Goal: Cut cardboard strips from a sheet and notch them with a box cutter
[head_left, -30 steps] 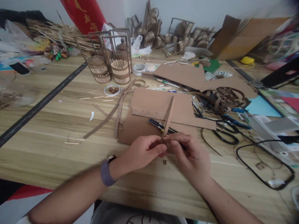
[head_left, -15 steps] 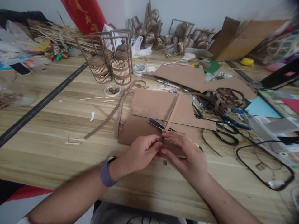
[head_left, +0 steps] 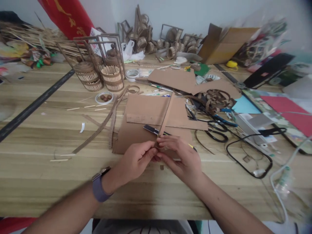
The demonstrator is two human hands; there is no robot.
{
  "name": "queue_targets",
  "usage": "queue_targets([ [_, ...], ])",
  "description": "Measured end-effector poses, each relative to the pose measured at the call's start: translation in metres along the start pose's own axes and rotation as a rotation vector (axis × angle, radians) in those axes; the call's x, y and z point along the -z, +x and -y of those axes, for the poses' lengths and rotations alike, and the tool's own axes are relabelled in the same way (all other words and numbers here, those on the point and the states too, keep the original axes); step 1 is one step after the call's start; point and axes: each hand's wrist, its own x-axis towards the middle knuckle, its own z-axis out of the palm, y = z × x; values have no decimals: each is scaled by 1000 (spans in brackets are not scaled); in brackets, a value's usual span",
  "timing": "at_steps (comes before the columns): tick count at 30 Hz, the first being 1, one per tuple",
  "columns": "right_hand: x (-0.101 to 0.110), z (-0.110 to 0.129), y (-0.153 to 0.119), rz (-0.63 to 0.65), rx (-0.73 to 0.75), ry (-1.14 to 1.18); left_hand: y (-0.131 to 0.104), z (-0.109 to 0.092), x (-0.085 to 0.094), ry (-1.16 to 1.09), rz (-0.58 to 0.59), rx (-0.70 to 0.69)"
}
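A narrow brown cardboard strip (head_left: 166,113) slants up and away from my fingertips, over flat cardboard pieces (head_left: 146,105). My left hand (head_left: 136,159), with a purple-banded watch on its wrist, pinches the strip's near end. Close against it, my right hand (head_left: 182,156) grips the same end between thumb and fingers. The fingertips of both hands nearly touch and hide the strip's tip. Just beyond them a black and yellow cutter (head_left: 152,130) lies on the cardboard, partly under the strip.
Small slatted baskets (head_left: 112,78) in frames stand at the back left, beside a dish of brown balls (head_left: 104,97). Black-handled scissors (head_left: 218,135), a coil of brown strips (head_left: 218,99) and a black cable loop (head_left: 248,156) lie to the right.
The view has shifted to the right, so the table and hands appear further left. Both hands keep their pinch on the strip, with hardly any movement relative to the cardboard.
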Motion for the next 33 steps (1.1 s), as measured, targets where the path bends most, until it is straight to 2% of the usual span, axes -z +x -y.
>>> queue_targets([
  [6, -3, 2, -1, -15, -22, 62, -2, -2, 1, 34, 9, 0],
  [10, -2, -1, -1, 16, -14, 95, 0, 0, 1, 113, -50, 14],
  [12, 2, -5, -1, 70, -47, 67, 1, 2, 2, 59, -109, 67],
  [15, 12, -12, 2, 179, -185, -112, 4, 3, 5, -101, -264, 145],
  [18, 15, -21, 3, 349, -267, -319, 7, 5, 7, -142, -409, 153],
  [20, 13, -27, 1, 413, -276, -399, 7, 5, 6, -134, -441, 153],
  [24, 8, -37, -4, 352, -277, -445, 8, 6, 2, -204, -417, 162],
  [28, 11, -43, -5, 335, -228, -435, 8, 7, 1, -287, -368, 176],
  [33, 21, -37, -2, 180, -221, -391, 8, 4, 2, -291, -339, 206],
])
